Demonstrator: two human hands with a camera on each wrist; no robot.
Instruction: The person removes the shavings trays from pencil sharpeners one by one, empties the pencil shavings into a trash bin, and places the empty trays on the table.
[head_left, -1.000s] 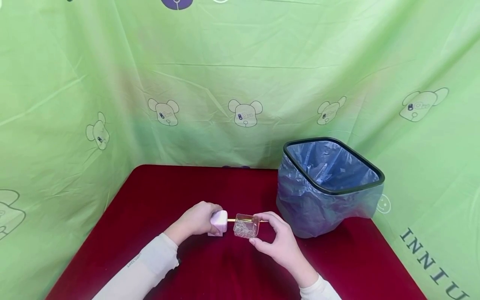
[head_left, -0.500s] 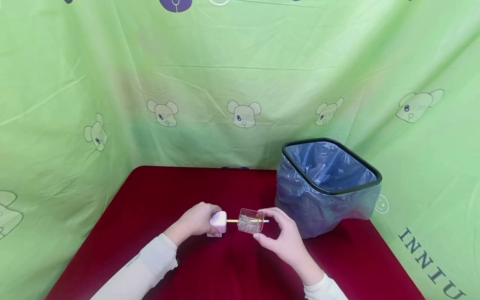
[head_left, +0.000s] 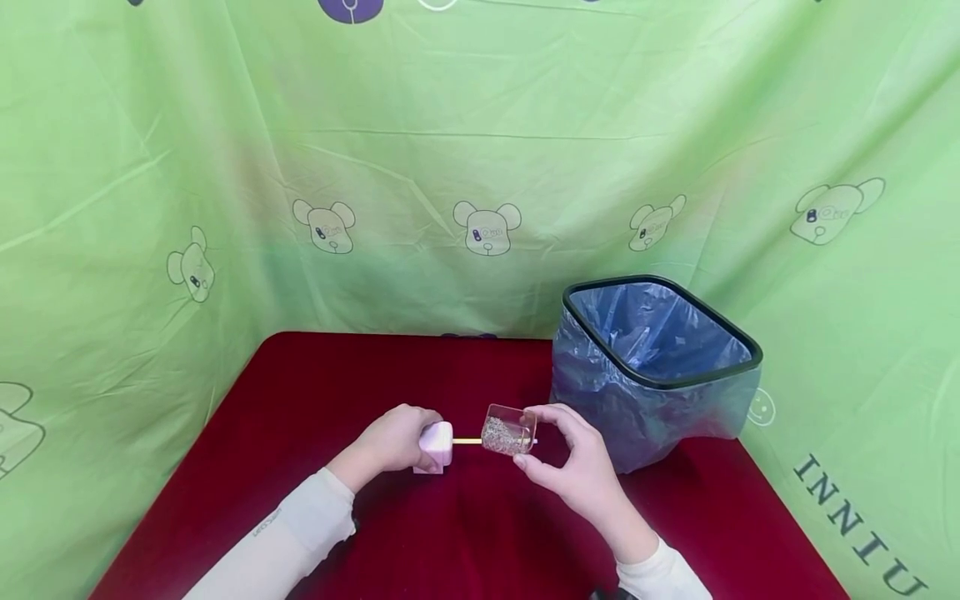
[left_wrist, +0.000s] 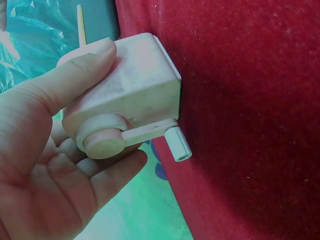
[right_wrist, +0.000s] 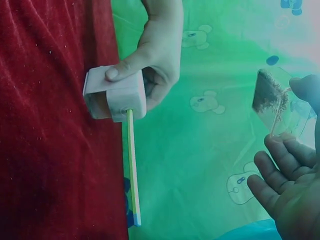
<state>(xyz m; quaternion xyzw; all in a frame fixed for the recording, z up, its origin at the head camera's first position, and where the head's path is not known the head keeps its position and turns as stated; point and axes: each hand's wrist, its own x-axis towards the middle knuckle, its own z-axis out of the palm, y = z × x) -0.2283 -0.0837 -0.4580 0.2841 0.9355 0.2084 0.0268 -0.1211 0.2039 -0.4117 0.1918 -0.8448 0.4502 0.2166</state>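
Observation:
A pale pink crank pencil sharpener [head_left: 437, 444] is gripped by my left hand [head_left: 393, 437], thumb along its top in the left wrist view. Its crank handle [left_wrist: 178, 145] sticks out at one end. From the other end a yellow pencil [right_wrist: 132, 170] points right, toward the other hand. Thumb and fingers of my right hand [head_left: 581, 458] pinch a small clear shavings drawer [head_left: 505, 433], which holds grey-brown shavings and tilts. It is apart from the sharpener and hides part of the pencil in the head view. An open slot shows in the sharpener's body in the right wrist view.
A black-rimmed bin [head_left: 660, 383] lined with a translucent bag stands at the right, just beyond my right hand. Dark red cloth covers the table [head_left: 360, 367]. Green printed curtain [head_left: 405, 167] hangs around the back and sides.
My right hand has moved the drawer right and slightly up, farther from the sharpener, and its tilt has changed. The left hand, sharpener and pencil have stayed almost still.

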